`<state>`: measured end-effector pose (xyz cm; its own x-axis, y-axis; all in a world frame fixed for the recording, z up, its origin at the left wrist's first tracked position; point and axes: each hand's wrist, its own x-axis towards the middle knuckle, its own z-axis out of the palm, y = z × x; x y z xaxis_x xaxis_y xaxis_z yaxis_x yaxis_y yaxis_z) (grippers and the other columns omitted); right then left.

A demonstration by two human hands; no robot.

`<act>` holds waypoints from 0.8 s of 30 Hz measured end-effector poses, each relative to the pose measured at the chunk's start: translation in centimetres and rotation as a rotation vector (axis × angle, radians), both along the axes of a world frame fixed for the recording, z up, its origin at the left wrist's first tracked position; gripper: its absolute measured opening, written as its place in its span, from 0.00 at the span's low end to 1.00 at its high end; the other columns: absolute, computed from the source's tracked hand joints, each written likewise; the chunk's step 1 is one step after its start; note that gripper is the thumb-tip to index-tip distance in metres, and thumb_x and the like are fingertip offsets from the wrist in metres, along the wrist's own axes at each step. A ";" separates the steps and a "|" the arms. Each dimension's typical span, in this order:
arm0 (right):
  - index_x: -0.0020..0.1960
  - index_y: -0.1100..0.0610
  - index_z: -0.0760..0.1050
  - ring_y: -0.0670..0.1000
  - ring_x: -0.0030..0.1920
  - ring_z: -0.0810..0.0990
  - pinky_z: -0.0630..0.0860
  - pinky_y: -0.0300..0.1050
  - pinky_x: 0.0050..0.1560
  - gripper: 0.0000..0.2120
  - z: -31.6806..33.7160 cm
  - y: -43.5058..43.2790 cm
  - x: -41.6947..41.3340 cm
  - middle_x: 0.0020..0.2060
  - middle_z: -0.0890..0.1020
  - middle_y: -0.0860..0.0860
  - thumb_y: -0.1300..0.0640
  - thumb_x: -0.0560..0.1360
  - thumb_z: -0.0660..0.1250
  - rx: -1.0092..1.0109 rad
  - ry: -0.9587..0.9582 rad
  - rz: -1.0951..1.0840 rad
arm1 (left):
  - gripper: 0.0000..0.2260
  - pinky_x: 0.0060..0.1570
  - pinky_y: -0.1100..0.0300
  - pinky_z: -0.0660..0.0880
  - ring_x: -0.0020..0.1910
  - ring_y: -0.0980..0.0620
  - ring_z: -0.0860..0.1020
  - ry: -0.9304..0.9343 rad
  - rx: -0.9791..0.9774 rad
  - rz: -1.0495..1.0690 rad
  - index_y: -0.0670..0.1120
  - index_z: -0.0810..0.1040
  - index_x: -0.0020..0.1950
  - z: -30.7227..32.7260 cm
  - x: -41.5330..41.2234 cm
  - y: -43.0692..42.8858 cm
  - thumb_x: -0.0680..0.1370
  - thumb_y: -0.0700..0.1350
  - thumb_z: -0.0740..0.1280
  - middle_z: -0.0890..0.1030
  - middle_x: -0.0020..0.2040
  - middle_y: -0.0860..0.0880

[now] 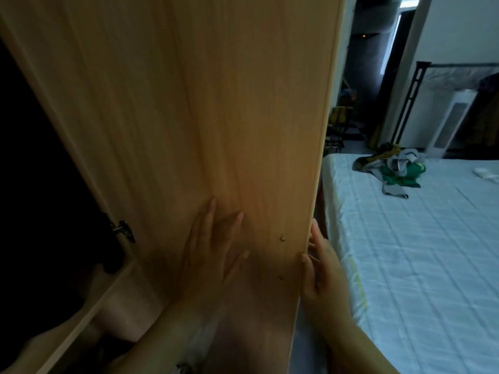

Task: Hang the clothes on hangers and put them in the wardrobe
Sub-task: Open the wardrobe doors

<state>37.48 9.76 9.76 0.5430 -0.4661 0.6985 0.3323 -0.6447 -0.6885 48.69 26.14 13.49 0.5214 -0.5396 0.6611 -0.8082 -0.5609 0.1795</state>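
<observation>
A light wooden wardrobe door (205,109) stands ajar and fills most of the view. My left hand (210,252) lies flat on its inner face, fingers spread, holding nothing. My right hand (321,263) wraps its fingers around the door's right edge. The wardrobe's interior (35,184) at the left is dark and its contents are hidden. A pile of clothes (391,168), green, yellow and grey, lies on the bed (418,252) at the right. No hanger is visible.
A metal hinge (122,230) sits on the door's left side and a small screw (282,239) near my hands. Beyond the bed stand a white heater-like unit (451,122), a dark metal rack (413,90) and a dark doorway (375,63).
</observation>
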 end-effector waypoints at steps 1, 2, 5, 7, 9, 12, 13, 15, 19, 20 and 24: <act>0.73 0.38 0.55 0.49 0.60 0.76 0.76 0.52 0.55 0.25 0.0 -1.0 0.9 0.64 0.74 0.46 0.51 0.78 0.55 0.001 0.000 0.005 | 0.24 0.71 0.61 0.46 0.74 0.45 0.53 -0.016 0.005 0.021 0.57 0.56 0.75 -0.2 0.6 -0.9 0.80 0.61 0.50 0.52 0.76 0.44; 0.73 0.39 0.55 0.50 0.60 0.77 0.76 0.54 0.54 0.25 0.1 -1.9 1.8 0.63 0.74 0.48 0.51 0.78 0.55 0.004 0.002 0.006 | 0.24 0.71 0.59 0.48 0.74 0.45 0.53 -0.030 0.005 0.040 0.57 0.56 0.75 -0.5 1.3 -1.7 0.79 0.61 0.50 0.51 0.76 0.45; 0.74 0.41 0.56 0.51 0.60 0.76 0.76 0.55 0.54 0.25 0.2 -4.0 4.1 0.65 0.73 0.43 0.51 0.78 0.55 0.017 0.013 0.005 | 0.25 0.71 0.53 0.51 0.75 0.47 0.50 -0.059 0.013 0.094 0.58 0.56 0.75 -1.4 3.3 -3.5 0.79 0.60 0.54 0.50 0.77 0.45; 0.74 0.45 0.57 0.50 0.61 0.76 0.75 0.52 0.55 0.24 0.2 -4.7 5.0 0.66 0.71 0.39 0.52 0.79 0.54 0.008 0.012 0.022 | 0.25 0.70 0.50 0.54 0.75 0.45 0.52 -0.090 0.020 0.127 0.58 0.56 0.75 -1.7 4.2 -4.1 0.79 0.60 0.54 0.52 0.77 0.43; 0.75 0.48 0.56 0.51 0.61 0.76 0.75 0.51 0.55 0.24 0.1 -5.0 5.2 0.66 0.72 0.45 0.51 0.80 0.53 -0.007 0.006 0.052 | 0.24 0.69 0.48 0.55 0.73 0.42 0.55 -0.120 0.028 0.150 0.58 0.57 0.75 -2.0 4.5 -4.4 0.80 0.60 0.53 0.54 0.76 0.42; 0.75 0.50 0.55 0.54 0.61 0.75 0.74 0.57 0.56 0.24 0.0 -4.8 4.7 0.65 0.73 0.52 0.52 0.80 0.53 -0.031 0.025 0.056 | 0.23 0.68 0.48 0.54 0.73 0.41 0.56 -0.141 0.035 0.142 0.56 0.58 0.74 -1.8 4.2 -4.1 0.80 0.60 0.50 0.54 0.75 0.40; 0.75 0.50 0.55 0.55 0.62 0.75 0.74 0.59 0.56 0.25 0.0 -4.6 4.4 0.66 0.72 0.51 0.53 0.79 0.53 -0.036 0.038 0.050 | 0.23 0.69 0.49 0.54 0.73 0.41 0.56 -0.137 0.041 0.129 0.56 0.58 0.74 -1.6 4.0 -3.9 0.81 0.60 0.50 0.54 0.75 0.40; 0.76 0.49 0.53 0.52 0.65 0.72 0.73 0.58 0.59 0.26 0.2 -4.1 3.8 0.69 0.68 0.48 0.54 0.79 0.54 -0.056 0.064 0.019 | 0.23 0.68 0.49 0.56 0.73 0.42 0.56 -0.106 0.055 0.092 0.56 0.59 0.74 -1.0 3.4 -3.2 0.80 0.61 0.49 0.53 0.75 0.42; 0.75 0.55 0.53 0.44 0.73 0.59 0.58 0.34 0.70 0.29 0.9 -2.2 1.6 0.74 0.61 0.51 0.51 0.77 0.58 -0.195 0.183 -0.140 | 0.24 0.67 0.51 0.60 0.73 0.48 0.59 0.002 0.098 0.058 0.56 0.59 0.74 0.1 1.6 -0.4 0.79 0.60 0.53 0.56 0.77 0.46; 0.74 0.57 0.56 0.45 0.73 0.57 0.55 0.31 0.69 0.30 1.1 -1.3 0.9 0.74 0.60 0.54 0.51 0.76 0.60 -0.231 0.205 -0.177 | 0.25 0.67 0.51 0.60 0.72 0.49 0.60 0.033 0.106 0.073 0.56 0.60 0.74 0.1 1.1 0.8 0.78 0.60 0.55 0.58 0.76 0.47; 0.72 0.60 0.62 0.51 0.71 0.64 0.58 0.35 0.69 0.29 0.5 3.9 -1.1 0.72 0.63 0.55 0.57 0.73 0.64 -0.346 0.299 -0.044 | 0.25 0.65 0.49 0.67 0.69 0.49 0.67 0.220 0.161 0.190 0.57 0.63 0.72 -0.5 -1.5 7.9 0.76 0.62 0.53 0.68 0.72 0.50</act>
